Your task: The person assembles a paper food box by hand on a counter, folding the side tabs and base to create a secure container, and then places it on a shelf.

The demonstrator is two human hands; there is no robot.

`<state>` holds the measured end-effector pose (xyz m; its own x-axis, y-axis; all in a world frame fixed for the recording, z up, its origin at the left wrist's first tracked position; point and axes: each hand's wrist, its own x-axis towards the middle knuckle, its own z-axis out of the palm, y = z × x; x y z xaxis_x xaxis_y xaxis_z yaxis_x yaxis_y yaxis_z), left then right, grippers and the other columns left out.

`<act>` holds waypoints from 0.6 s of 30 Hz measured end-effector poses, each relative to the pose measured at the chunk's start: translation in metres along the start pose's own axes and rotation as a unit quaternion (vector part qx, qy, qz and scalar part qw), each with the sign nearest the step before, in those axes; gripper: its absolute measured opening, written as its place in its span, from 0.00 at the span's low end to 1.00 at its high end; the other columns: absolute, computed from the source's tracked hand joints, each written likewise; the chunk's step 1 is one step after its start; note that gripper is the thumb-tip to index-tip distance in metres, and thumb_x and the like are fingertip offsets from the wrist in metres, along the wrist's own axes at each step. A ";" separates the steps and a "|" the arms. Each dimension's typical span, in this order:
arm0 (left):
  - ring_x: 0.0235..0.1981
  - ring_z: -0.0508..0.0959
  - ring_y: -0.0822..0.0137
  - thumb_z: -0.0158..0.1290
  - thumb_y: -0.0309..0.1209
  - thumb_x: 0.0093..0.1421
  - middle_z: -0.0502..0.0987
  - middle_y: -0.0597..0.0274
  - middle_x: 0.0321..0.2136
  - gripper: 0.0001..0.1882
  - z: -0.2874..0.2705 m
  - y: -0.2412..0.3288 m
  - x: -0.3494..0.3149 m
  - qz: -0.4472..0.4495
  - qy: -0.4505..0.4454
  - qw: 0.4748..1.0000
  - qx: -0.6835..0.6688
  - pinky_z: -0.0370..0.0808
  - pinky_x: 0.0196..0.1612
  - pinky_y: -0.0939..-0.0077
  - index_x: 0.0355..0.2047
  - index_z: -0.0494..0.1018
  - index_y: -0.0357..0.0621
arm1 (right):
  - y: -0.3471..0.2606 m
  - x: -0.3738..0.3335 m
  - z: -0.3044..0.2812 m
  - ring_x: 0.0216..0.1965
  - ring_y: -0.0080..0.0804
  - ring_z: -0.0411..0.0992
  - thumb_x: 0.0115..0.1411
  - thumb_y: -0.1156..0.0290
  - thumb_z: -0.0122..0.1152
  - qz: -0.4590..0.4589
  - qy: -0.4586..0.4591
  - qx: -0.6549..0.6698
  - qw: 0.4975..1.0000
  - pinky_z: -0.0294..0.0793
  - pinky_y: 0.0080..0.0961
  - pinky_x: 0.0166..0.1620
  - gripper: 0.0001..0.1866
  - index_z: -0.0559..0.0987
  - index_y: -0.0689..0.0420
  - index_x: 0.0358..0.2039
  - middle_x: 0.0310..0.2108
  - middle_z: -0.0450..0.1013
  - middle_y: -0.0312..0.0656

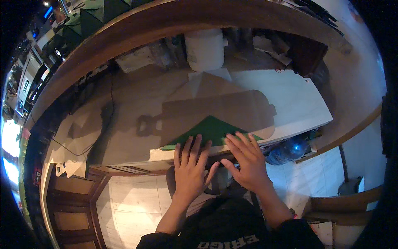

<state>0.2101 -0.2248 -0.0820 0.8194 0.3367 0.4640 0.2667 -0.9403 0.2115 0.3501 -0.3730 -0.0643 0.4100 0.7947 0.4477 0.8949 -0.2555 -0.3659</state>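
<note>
A dark green triangular sheet (210,129), seemingly folded, lies along the near edge of the pale worktop (298,95). Its peak points away from me. I cannot tell whether it is paper or cloth. My left hand (191,168) rests its spread fingertips on the lower left part of the sheet. On the right part lie the fingers of my right hand (248,166), also apart, with the thumb angled toward the left hand. Neither hand grasps anything. Beyond the sheet is a brown, rounded area (215,106) on the worktop; whether shadow or board, I cannot tell.
A white tub (204,50) stands at the back, under a curved wooden ledge (137,20). Papers and a dark box (306,54) sit at the back right. A thin cable (111,99) crosses the left side. Below the right edge is a blue-tinted plastic bottle (290,150).
</note>
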 end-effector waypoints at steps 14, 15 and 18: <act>0.69 0.62 0.43 0.65 0.42 0.54 0.68 0.42 0.63 0.36 0.011 -0.002 0.001 0.008 0.007 0.999 0.031 0.52 0.73 0.40 0.59 0.70 0.34 | -0.006 0.070 0.038 0.68 0.45 0.64 0.71 0.44 0.48 -0.010 -0.020 -0.093 0.995 0.55 0.50 0.71 0.34 0.78 0.63 0.60 0.61 0.74 0.46; 0.68 0.63 0.43 0.64 0.42 0.55 0.69 0.43 0.63 0.35 0.010 -0.002 0.001 0.005 0.006 0.999 0.031 0.53 0.73 0.40 0.58 0.71 0.35 | -0.008 0.071 0.038 0.68 0.45 0.63 0.70 0.44 0.48 -0.005 -0.024 -0.086 0.996 0.56 0.50 0.70 0.34 0.77 0.62 0.60 0.61 0.74 0.46; 0.67 0.64 0.44 0.64 0.43 0.56 0.70 0.46 0.62 0.32 0.006 -0.001 0.003 -0.003 0.005 0.999 0.034 0.54 0.72 0.41 0.58 0.73 0.39 | -0.009 0.071 0.039 0.68 0.44 0.62 0.70 0.44 0.48 0.007 -0.025 -0.075 0.997 0.56 0.50 0.70 0.33 0.77 0.59 0.61 0.63 0.72 0.44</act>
<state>0.2158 -0.2232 -0.0863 0.8128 0.3424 0.4714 0.3051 -0.9394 0.1563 0.3646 -0.2929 -0.0609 0.4158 0.8164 0.4007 0.9074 -0.3429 -0.2430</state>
